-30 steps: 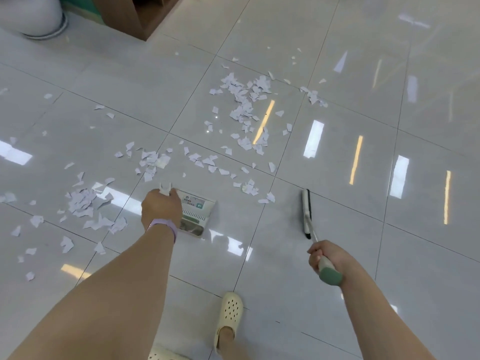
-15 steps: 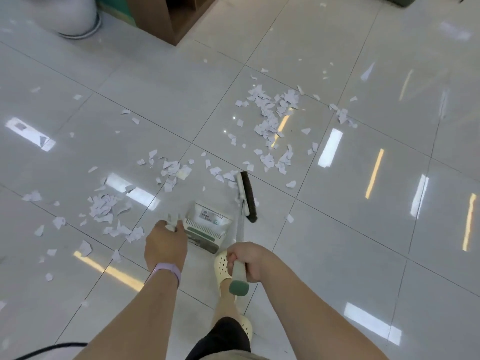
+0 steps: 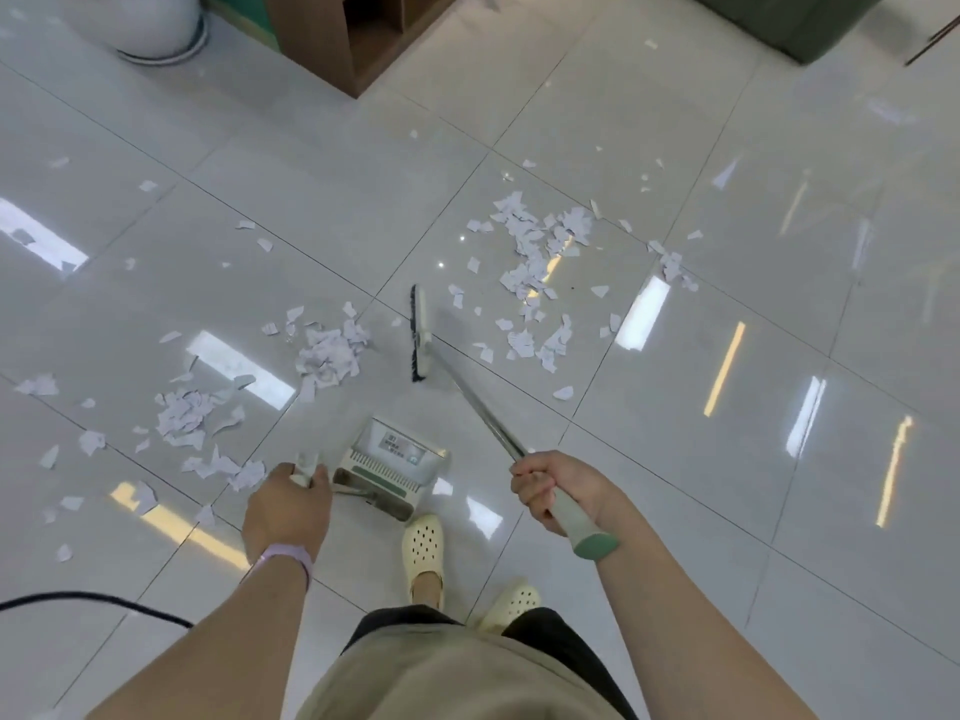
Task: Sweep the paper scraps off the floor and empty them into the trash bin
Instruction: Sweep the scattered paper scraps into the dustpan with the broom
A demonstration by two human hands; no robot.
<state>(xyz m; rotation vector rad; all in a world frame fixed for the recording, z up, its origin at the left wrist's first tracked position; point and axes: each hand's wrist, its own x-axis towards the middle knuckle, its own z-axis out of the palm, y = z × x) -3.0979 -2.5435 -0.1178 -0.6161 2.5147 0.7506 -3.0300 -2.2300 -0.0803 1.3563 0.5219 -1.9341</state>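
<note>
Head view: paper scraps (image 3: 535, 252) lie strewn over the tiled floor (image 3: 727, 459), with a bunched heap (image 3: 330, 350) just beyond the dustpan (image 3: 395, 459) and to its left, and a wider scatter beyond it to the right. Between those two, the broom (image 3: 420, 335) has its head on the tiles. Right hand (image 3: 553, 485), right of the dustpan, is curled around the broom's handle. Left hand (image 3: 288, 506), just left of the dustpan, grips the dustpan's upright handle. Two pale clogs (image 3: 423, 550) stand just nearer than the dustpan.
</note>
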